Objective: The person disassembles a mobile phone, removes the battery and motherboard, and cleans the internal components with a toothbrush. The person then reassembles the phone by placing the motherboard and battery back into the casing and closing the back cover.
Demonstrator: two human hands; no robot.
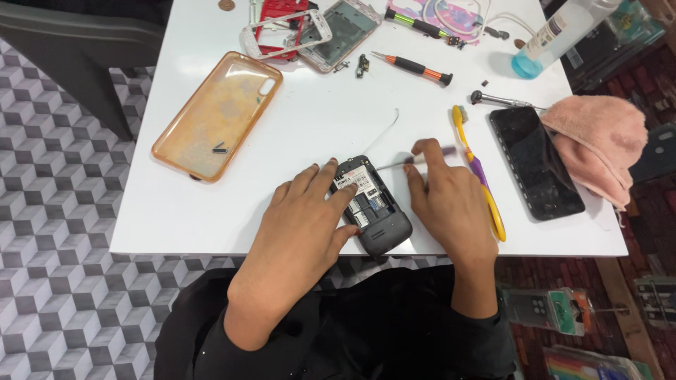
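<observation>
Phone [373, 207] at table edge [211, 248] | left hand [303, 225] steadying | right hand [451, 204] beside

The blurred tool [415, 159] tip hides under the right hand [451, 204].

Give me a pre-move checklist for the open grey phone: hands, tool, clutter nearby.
1. Left hand steadies the grey phone: ok, fingers lie on its open back.
2. Right hand has the thin tool: ok, pinched at the fingertips, though blurred.
3. Tool tip seated in the phone: cannot tell, tip blurred.
4. Phone fully on the white table: ok, but close to the near edge.
5. Toothbrush clear of the right hand: not ok, it lies right beside it.
</observation>
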